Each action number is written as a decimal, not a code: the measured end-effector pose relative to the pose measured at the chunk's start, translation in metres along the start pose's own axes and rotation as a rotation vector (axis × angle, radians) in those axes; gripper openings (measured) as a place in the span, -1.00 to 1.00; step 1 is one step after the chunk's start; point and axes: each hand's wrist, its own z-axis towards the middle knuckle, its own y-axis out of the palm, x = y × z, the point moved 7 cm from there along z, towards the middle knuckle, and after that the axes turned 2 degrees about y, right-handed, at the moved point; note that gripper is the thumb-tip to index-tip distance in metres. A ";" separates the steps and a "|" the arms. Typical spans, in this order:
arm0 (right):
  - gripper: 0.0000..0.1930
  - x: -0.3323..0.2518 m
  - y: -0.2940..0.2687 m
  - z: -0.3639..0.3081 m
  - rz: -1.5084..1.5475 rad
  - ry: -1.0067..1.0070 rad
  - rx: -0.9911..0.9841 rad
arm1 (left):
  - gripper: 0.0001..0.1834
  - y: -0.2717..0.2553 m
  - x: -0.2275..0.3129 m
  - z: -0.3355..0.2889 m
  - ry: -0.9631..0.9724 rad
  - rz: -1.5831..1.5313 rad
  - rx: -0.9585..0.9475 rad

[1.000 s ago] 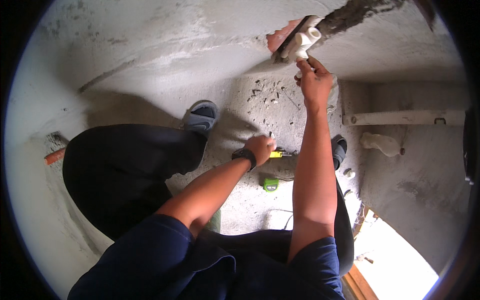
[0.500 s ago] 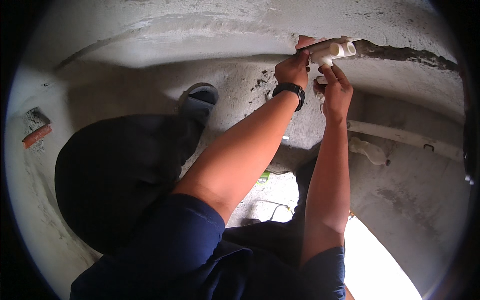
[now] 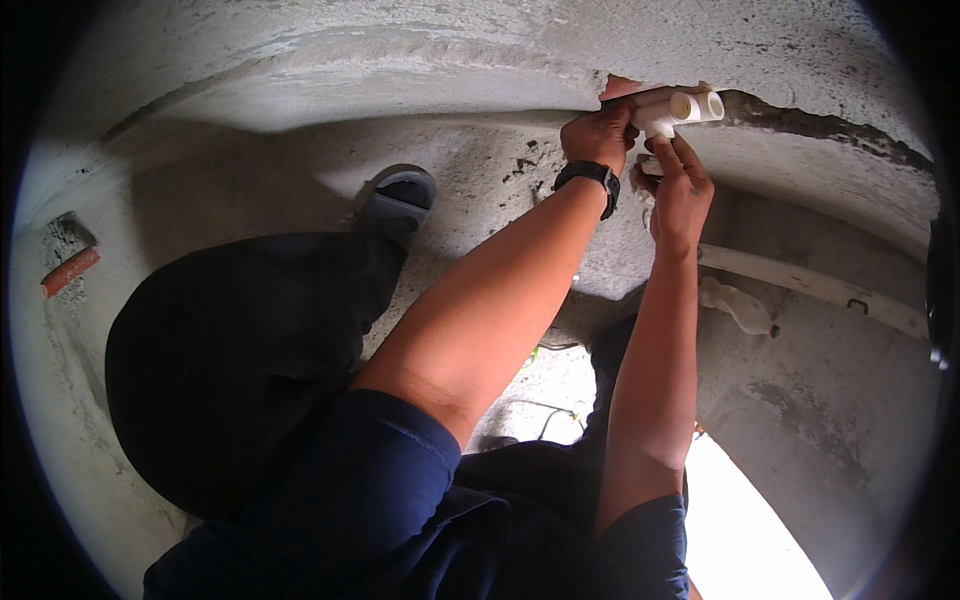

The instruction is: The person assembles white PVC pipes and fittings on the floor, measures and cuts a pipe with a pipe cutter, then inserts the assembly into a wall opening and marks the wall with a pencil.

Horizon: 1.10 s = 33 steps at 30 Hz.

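Observation:
At the wall groove in the upper right, a white plastic pipe tee (image 3: 655, 119) sits beside two open round pipe ends, with its short branch pointing down. My left hand (image 3: 596, 136) is closed around the left side of this fitting, its fingertips partly hidden; a black watch is on that wrist. From below, my right hand (image 3: 684, 190) pinches the tee's lower branch between thumb and fingers. Under its curled fingers a small pale piece (image 3: 651, 166) shows, too covered to name. Red brick (image 3: 620, 87) is exposed in the wall just above my left hand.
A long white bar (image 3: 810, 286) lies along the right side, with a crumpled clear bottle (image 3: 740, 305) beside it. A broken channel (image 3: 830, 122) runs along the wall. My slippered foot (image 3: 400, 195) stands left of centre. A red-brown pipe stub (image 3: 71, 271) protrudes at far left.
Both hands and the white tee appear slightly farther right and lower, with the wall around them shifting in a similar way. Both hands keep their hold.

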 end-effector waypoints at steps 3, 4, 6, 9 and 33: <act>-0.63 0.000 0.000 0.001 -0.025 -0.003 -0.022 | -0.81 -0.001 0.001 0.001 0.027 0.016 -0.016; -0.63 0.000 0.000 0.001 -0.024 0.001 -0.023 | -0.81 -0.001 0.000 0.001 0.014 0.035 -0.018; -0.62 0.001 0.000 0.001 -0.025 0.002 -0.021 | -0.78 -0.001 0.000 0.001 0.017 0.056 -0.031; -0.62 0.000 0.001 0.002 -0.004 -0.029 -0.017 | -0.77 -0.001 -0.001 0.001 0.023 0.054 -0.040; -0.63 0.106 -0.115 -0.045 -0.257 0.072 -0.081 | -0.71 -0.001 -0.013 0.016 0.028 0.158 -0.009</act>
